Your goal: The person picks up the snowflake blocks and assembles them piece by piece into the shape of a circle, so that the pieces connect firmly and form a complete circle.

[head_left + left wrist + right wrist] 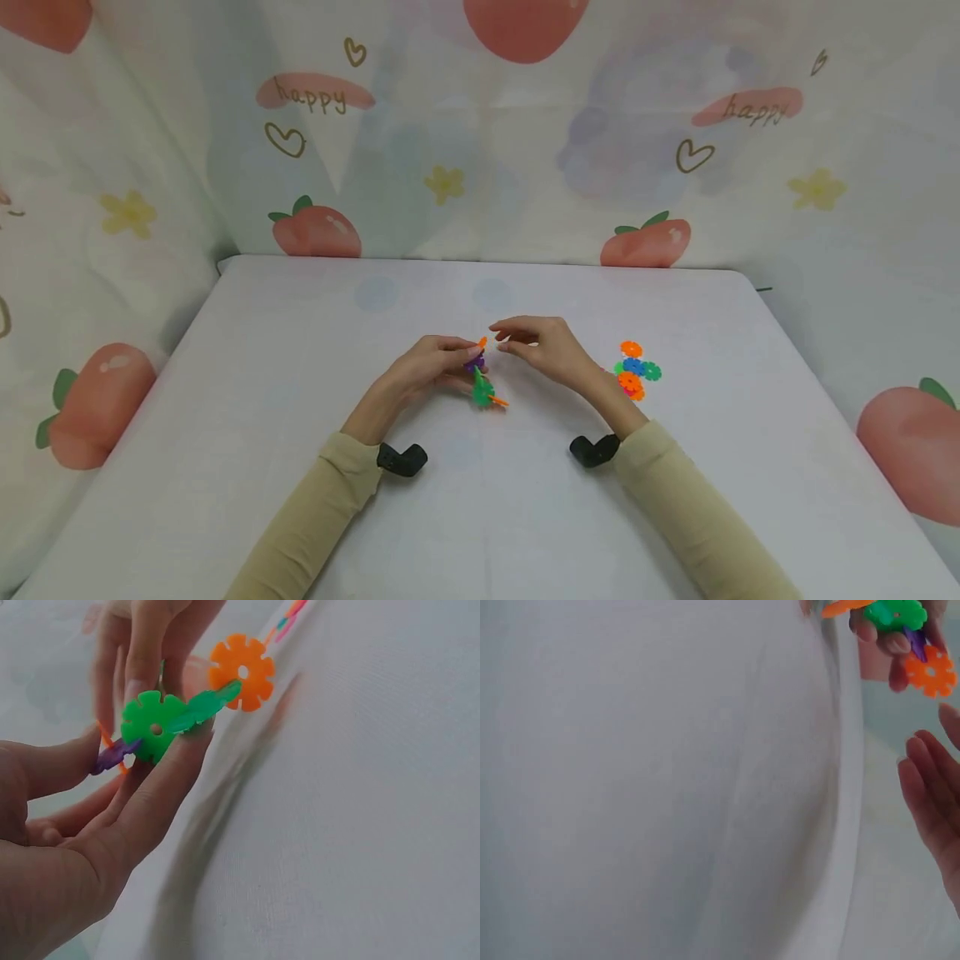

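Observation:
My left hand (pixel 429 363) holds a short chain of notched plastic snowflake discs joined edge to edge, raised over the table. In the left wrist view, thumb and fingers grip around a purple disc (pixel 114 755) and a green disc (pixel 141 714). A teal-green disc (pixel 196 711) and an orange disc (pixel 257 675) extend outward from them. At the other end, another orange disc (pixel 939 682) joins the purple one. Just right of that end, my right hand (pixel 551 346) hovers with thumb and fingers apart, holding nothing.
A small heap of loose snowflake discs, including orange ones (pixel 630 383), a blue one (pixel 633 367) and a green one (pixel 652 372), lies on the white table (pixel 300 333) beside my right forearm. A patterned curtain (pixel 480 125) hangs behind the table.

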The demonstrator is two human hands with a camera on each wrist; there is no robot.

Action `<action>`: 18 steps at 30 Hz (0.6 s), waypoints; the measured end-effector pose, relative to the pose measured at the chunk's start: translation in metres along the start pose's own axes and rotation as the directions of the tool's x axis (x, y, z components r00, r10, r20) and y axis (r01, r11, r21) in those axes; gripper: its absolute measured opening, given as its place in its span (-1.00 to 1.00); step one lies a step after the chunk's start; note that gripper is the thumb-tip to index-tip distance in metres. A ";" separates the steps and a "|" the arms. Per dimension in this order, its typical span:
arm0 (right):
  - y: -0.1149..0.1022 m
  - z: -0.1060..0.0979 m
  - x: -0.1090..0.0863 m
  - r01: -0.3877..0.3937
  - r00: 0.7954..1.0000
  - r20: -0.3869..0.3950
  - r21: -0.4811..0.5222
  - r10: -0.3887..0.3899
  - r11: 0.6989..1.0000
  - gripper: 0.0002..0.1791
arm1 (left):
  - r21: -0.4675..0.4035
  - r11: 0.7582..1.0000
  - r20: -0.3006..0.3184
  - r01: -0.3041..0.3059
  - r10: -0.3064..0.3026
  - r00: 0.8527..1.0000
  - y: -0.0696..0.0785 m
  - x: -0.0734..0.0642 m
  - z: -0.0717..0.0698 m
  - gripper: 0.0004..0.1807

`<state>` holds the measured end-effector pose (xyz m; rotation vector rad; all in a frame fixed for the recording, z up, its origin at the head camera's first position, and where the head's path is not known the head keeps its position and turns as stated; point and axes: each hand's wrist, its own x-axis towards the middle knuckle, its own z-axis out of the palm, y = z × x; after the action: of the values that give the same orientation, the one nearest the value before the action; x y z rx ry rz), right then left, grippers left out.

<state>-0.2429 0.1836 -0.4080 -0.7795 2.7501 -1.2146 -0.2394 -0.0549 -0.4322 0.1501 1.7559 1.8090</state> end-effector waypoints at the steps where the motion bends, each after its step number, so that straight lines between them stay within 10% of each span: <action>1: 0.002 -0.004 -0.003 -0.018 1.000 -0.005 -0.015 0.018 1.000 -0.66 | -0.005 1.000 -0.004 -0.002 0.002 1.000 -0.001 0.000 0.000 -0.57; 18: 0.048 -0.068 -0.067 -0.268 0.961 0.010 -0.194 0.275 0.944 -0.76 | -0.060 0.998 -0.009 -0.032 0.032 0.999 -0.002 0.000 -0.001 -0.52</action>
<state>-0.2204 0.2879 -0.4056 -0.4053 2.8522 -0.8860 -0.2389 -0.0558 -0.4343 0.1475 1.7115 1.8858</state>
